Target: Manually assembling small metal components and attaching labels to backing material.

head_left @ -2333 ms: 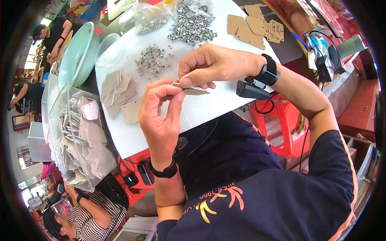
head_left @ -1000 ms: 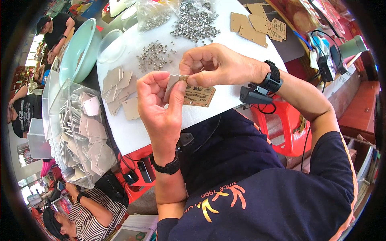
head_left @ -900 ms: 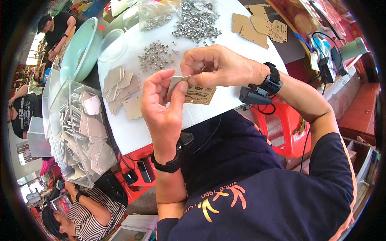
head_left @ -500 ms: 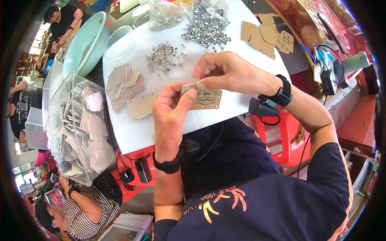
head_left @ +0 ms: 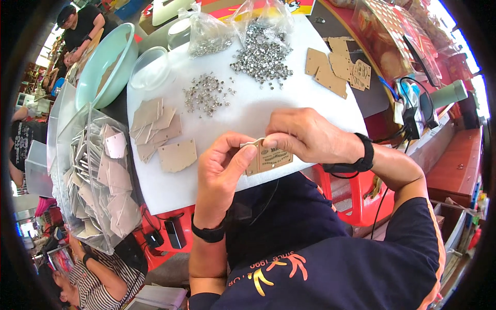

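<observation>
Both hands meet over the near edge of the white tabletop (head_left: pixel 222 129), holding a small tan printed tag (head_left: pixel 271 161) with punched holes. My left hand (head_left: pixel 222 168) pinches the tag's left upper edge between thumb and fingers. At its top edge my right hand (head_left: pixel 307 135) is closed, thumb and fingertips pressed together on it. Whether a small metal piece is between the fingertips, I cannot tell. Beyond the hands lies a loose scatter of small shiny metal studs (head_left: pixel 206 95). To the left, blank greyish tags (head_left: pixel 177 155) lie in overlapping stacks.
A bigger heap of metal studs (head_left: pixel 263 59) spills from a plastic bag at the back. Brown tags (head_left: pixel 330 77) lie at the far right. A clear bin (head_left: pixel 95 170) full of tags and a pale green basin (head_left: pixel 82 88) stand left. Two other people work at the left.
Both hands have come nearer to me with the tag, which is now tilted. My right hand's raised fingers have folded down to the tag's top edge. The view has shifted slightly.
</observation>
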### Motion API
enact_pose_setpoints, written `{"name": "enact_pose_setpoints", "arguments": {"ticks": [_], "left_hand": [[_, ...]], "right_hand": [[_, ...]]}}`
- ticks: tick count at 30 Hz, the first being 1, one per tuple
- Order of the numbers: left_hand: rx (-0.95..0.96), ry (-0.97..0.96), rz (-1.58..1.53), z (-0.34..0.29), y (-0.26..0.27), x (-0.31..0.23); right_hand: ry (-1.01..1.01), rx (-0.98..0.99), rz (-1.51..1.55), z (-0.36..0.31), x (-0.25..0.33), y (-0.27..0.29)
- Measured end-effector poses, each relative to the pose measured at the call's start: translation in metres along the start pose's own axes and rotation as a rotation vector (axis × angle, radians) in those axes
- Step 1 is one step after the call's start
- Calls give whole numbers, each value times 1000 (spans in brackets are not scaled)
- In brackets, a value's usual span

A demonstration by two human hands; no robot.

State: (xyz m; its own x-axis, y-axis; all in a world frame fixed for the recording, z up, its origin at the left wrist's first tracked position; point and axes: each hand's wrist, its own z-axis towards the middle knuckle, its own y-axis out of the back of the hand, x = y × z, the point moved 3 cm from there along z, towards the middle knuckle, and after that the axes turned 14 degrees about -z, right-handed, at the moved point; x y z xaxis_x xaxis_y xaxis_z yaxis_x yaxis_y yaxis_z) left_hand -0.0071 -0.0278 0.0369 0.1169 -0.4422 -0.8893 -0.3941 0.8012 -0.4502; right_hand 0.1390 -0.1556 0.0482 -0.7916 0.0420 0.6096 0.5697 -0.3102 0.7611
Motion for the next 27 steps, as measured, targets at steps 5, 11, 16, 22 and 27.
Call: {"name": "enact_pose_setpoints", "arguments": {"ticks": [5, 11, 16, 22, 27], "left_hand": [[83, 69, -349, 1, -3, 5], [-120, -111, 210, 4, -5, 14], [-105, -10, 38, 4, -1, 16], [10, 119, -357, 5, 9, 19], [-97, -36, 22, 3, 18, 13]], "right_hand": [[-33, 34, 90, -7, 3, 1], [-77, -104, -133, -4, -8, -4], [-35, -102, -245, -3, -7, -1], [-108, 46, 0, 4, -1, 6], [-269, 112, -27, 21, -25, 27]]}}
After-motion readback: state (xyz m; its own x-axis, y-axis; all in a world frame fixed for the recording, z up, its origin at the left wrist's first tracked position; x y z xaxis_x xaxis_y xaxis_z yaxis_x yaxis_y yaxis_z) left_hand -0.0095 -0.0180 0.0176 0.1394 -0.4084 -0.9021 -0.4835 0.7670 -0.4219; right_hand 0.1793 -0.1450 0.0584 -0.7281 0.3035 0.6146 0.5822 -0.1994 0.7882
